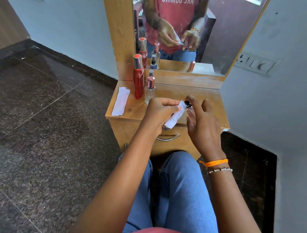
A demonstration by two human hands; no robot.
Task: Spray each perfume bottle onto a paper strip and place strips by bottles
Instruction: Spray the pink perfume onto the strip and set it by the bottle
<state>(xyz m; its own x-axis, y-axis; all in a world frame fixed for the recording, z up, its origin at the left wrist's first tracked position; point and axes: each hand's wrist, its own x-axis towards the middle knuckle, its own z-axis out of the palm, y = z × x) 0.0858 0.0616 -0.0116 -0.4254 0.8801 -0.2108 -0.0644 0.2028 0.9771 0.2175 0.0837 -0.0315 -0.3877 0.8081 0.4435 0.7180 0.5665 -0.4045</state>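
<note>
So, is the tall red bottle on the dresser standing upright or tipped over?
Upright. The tall red bottle stands on its base on the dresser top, cap on and pointing up, beside the clear bottle.

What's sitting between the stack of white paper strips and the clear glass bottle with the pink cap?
In the head view, only the tall red perfume bottle stands between the stack of white paper strips and the clear glass bottle with the pink cap.

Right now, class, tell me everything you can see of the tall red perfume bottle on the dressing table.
The tall red perfume bottle stands upright at the back left of the dressing table, close to the mirror, which shows its reflection. Its slim body looks like clear red plastic or glass, topped by a shiny metallic cap with a red top. No hand touches it. A smaller clear bottle stands just right of it; spare paper strips lie left.
</note>
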